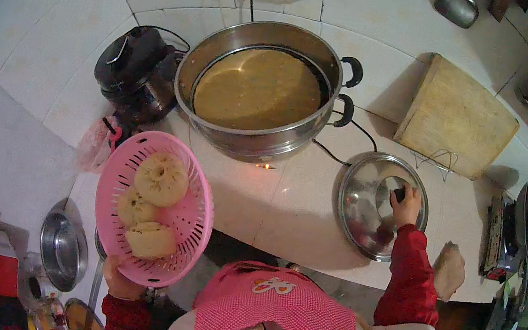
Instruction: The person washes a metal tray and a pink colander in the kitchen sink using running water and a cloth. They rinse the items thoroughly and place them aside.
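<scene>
My left hand (122, 281) grips the near rim of a pink plastic basket (180, 250). In the basket lie two round steamed buns, one bun (161, 180) large and pleated, and a blockier steamed roll (152, 240). On the counter to the right, my right hand (406, 207) has its fingers around the black knob (398, 194) of a round steel lid (361, 206). Further back stands a wide steel electric pot (251, 145) without its lid, with a tan inner surface or liquid (260, 92) inside; which it is I cannot tell.
A dark electric cooker (136, 72) stands left of the pot. A wooden cutting board (458, 118) leans on the back wall in a wire stand (438, 161). Black power cords (365, 132) run behind the lid. A steel bowl (64, 250) sits at lower left, a gas stove (503, 239) far right.
</scene>
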`<state>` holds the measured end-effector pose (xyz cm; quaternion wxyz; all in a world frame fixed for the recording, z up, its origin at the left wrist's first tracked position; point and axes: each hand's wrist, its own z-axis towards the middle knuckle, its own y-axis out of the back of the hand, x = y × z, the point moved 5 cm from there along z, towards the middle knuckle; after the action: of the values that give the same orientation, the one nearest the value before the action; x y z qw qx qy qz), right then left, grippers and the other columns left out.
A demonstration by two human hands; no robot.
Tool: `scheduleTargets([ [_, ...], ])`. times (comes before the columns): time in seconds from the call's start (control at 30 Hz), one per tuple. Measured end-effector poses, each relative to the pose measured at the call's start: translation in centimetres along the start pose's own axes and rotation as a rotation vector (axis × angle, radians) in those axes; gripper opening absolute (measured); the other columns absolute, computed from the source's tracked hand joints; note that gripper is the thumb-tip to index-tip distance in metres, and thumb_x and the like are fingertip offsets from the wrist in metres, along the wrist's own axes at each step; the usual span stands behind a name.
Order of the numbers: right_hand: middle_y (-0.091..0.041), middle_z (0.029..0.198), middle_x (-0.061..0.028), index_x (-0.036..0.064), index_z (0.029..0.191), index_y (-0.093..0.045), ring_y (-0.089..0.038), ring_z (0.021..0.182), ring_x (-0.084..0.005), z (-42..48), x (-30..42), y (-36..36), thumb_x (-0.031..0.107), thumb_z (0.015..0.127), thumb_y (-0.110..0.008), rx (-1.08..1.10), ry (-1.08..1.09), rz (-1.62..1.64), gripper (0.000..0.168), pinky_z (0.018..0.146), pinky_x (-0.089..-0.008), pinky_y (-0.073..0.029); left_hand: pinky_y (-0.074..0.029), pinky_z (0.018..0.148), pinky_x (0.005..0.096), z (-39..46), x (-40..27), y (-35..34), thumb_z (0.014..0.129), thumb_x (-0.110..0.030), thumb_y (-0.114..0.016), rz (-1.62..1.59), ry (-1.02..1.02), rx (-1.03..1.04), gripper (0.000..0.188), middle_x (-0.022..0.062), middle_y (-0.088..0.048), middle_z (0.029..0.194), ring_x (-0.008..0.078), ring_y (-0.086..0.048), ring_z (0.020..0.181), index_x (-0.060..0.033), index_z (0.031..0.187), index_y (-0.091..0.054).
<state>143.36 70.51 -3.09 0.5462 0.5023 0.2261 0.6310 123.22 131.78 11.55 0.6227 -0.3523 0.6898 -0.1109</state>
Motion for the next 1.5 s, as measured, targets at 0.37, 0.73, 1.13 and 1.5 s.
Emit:
scheduleTargets([
  [0.37, -0.047, 0.124, -0.0165, 0.005, 0.124, -0.047, -0.045, 0.114, -0.0323, 3.1, 7.0, 3.9, 0.013, 0.079, -0.064, -0.103, 0.297, 0.070, 0.049, 0.094, -0.0380, -0.038, -0.042, 0.094, 0.0404, -1.1, 5.0, 2.4, 0.072, -0.012, -0.054, -0.211, 0.140, 0.023, 0.057, 0.0135, -0.050, 0.122, 0.0285, -0.050, 0.111, -0.0018, 0.127, -0.042],
  [0.73, -0.037, 0.133, -0.0214, 0.006, 0.133, -0.038, -0.036, 0.122, -0.0393, -7.6, 46.4, 6.5, 0.020, 0.067, -0.075, 0.699, 1.374, 0.514, 0.076, 0.101, -0.0445, -0.033, -0.040, 0.098, 0.0382, -0.5, 5.3, 2.5, 0.064, -0.004, -0.060, -0.065, -0.046, -0.119, 0.069, 0.0115, -0.048, 0.125, 0.0256, -0.048, 0.115, -0.0012, 0.129, -0.038],
  [1.13, -0.041, 0.126, -0.0193, 0.008, 0.126, -0.041, -0.039, 0.118, -0.0389, -9.1, 51.7, -0.3, 0.013, 0.061, -0.072, 0.701, 1.377, 0.500, 0.072, 0.096, -0.0427, -0.038, -0.040, 0.097, 0.0383, 0.7, 6.0, 3.7, 0.066, -0.011, -0.059, -0.102, 0.017, -0.016, 0.069, 0.0140, -0.049, 0.125, 0.0274, -0.050, 0.114, 0.0017, 0.130, -0.036],
  [1.5, -0.045, 0.122, -0.0098, 0.007, 0.133, -0.032, -0.044, 0.114, -0.0212, 6.6, 50.7, 11.3, 0.015, 0.068, -0.066, 0.761, 0.868, 0.802, 0.074, 0.095, -0.0331, -0.038, -0.042, 0.095, 0.0371, 1.7, 5.6, 5.8, 0.073, -0.016, -0.059, -0.165, 0.091, -0.059, 0.062, 0.0134, -0.051, 0.122, 0.0250, -0.052, 0.111, 0.0020, 0.129, -0.038],
])
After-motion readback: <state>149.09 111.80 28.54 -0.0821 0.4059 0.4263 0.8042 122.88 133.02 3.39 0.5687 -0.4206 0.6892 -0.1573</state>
